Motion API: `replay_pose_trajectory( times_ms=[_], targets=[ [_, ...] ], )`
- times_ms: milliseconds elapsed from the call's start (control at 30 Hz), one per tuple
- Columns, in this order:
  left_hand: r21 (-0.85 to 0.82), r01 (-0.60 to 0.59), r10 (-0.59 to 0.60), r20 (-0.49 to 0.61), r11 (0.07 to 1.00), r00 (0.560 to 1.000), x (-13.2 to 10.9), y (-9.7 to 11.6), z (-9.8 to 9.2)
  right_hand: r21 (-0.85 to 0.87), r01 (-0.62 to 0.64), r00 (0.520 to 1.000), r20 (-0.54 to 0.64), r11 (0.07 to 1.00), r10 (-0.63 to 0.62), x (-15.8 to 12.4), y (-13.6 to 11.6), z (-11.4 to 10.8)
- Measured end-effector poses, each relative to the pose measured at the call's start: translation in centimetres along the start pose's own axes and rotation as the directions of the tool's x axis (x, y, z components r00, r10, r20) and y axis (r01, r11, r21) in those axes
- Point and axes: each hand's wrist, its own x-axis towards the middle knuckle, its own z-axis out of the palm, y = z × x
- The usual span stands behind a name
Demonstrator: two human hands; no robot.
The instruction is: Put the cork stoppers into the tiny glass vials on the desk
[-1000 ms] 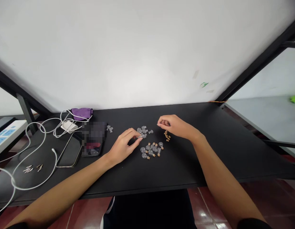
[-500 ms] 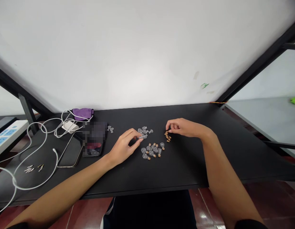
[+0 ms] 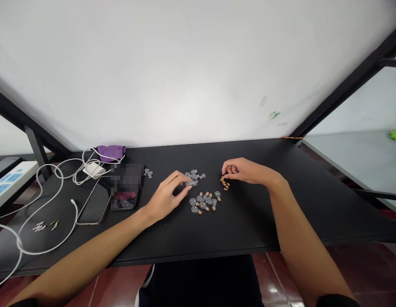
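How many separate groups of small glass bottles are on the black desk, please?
3: a bottle pair beside the pixelated phone, a bottle cluster at the left hand, and another bottle cluster below it.

On the black bench (image 3: 249, 221), two clusters of round glass bottles (image 3: 202, 202) lie left of small cork stoppers (image 3: 225, 183).

Bottles: tiny clear glass bottles (image 3: 198, 201), round-bellied, lying in two loose clusters, some corked;
Corks: small cork stoppers (image 3: 225, 183), tan, heaped loosely just right of the bottles;
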Motion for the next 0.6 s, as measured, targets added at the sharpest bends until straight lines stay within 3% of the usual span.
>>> replay_pose_trajectory(
  times_ms=[167, 333, 433, 600],
  targets=[
    [-0.002, -0.007, 0.007, -0.001, 1.000, 1.000, 0.0, 0.0, 0.0, -0.016, 0.008, 1.000, -0.018, 1.000, -0.008, 0.0, 0.3, 0.0],
    [0.007, -0.006, 0.006, -0.008, 1.000, 1.000, 0.0, 0.1, 0.0, 0.135, 0.131, 0.978, -0.177, 0.982, -0.106, -0.3, -1.3, 0.0],
    [0.017, -0.014, 0.015, -0.027, 1.000, 1.000, 0.1, 0.2, -0.1, 0.300, 0.289, 0.942, -0.260, 0.909, -0.213, -0.1, -3.3, 1.1],
    [0.016, -0.029, 0.030, -0.046, 0.999, 0.999, 0.2, 0.2, -0.2, 0.440, 0.385, 0.923, -0.207, 0.812, -0.325, 0.9, -5.8, 3.7]
  ],
)
